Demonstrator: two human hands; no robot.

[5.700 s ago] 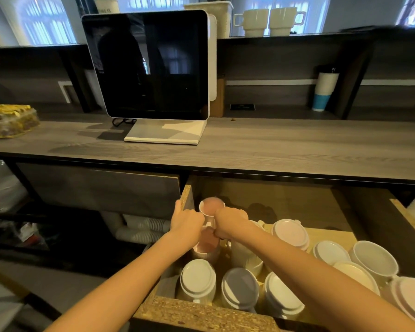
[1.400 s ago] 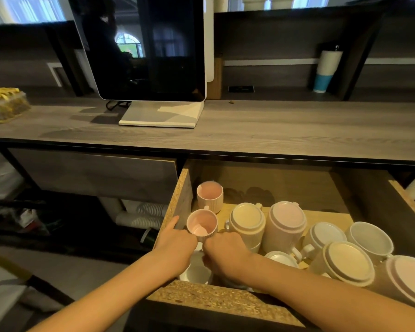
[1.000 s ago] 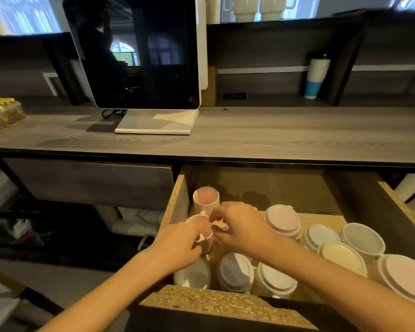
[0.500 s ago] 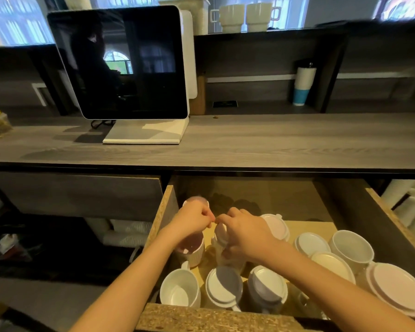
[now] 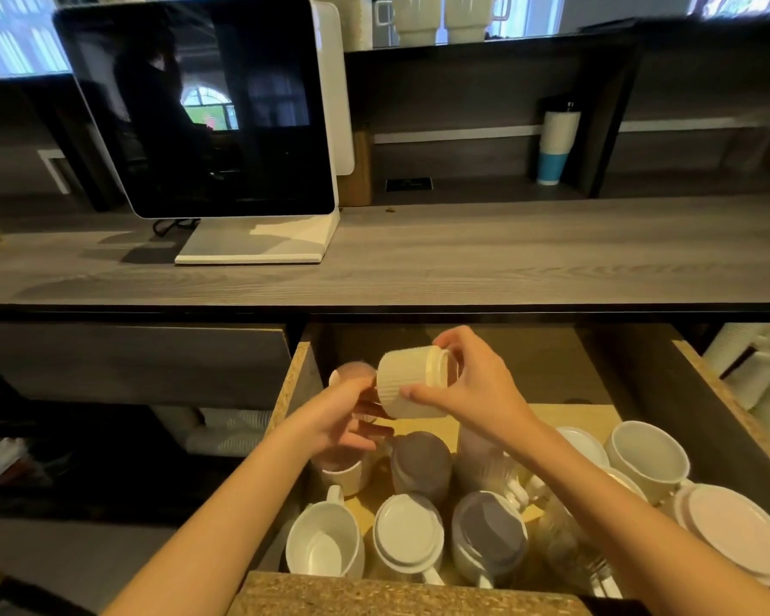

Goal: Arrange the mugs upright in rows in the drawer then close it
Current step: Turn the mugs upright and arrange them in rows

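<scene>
A cream ribbed mug [image 5: 412, 381] is held on its side in mid-air just above the centre of the frame, over the back part of the open drawer [image 5: 292, 384]. Its base faces left and its mouth faces right. The right hand [image 5: 467, 393] grips it around the rim end, thumb under the side and fingers curled over the top. The left hand [image 5: 345, 420] is cupped beneath and to the left of the mug, fingertips touching its base end, so both hands hold this one mug.

Behind the left hand, near the drawer's back left corner, stands an upright pinkish mug [image 5: 352, 373], partly hidden. Directly below the left hand another upright mug [image 5: 345, 475] shows only its lower wall. In the front row at the bottom of the frame, a white mug [image 5: 323, 542] stands upright with its handle pointing back; just right of it are two mugs turned upside down, a white one [image 5: 410, 537] and a greyish one [image 5: 490, 533]. Another inverted dark mug [image 5: 421, 462] sits behind them. On the right side of the drawer an upright white mug [image 5: 647, 455] stands near a large inverted one [image 5: 734, 533].

Above the drawer runs a grey wood-grain worktop [image 5: 507, 260], carrying a dark-screened monitor [image 5: 205, 104] at upper left
</scene>
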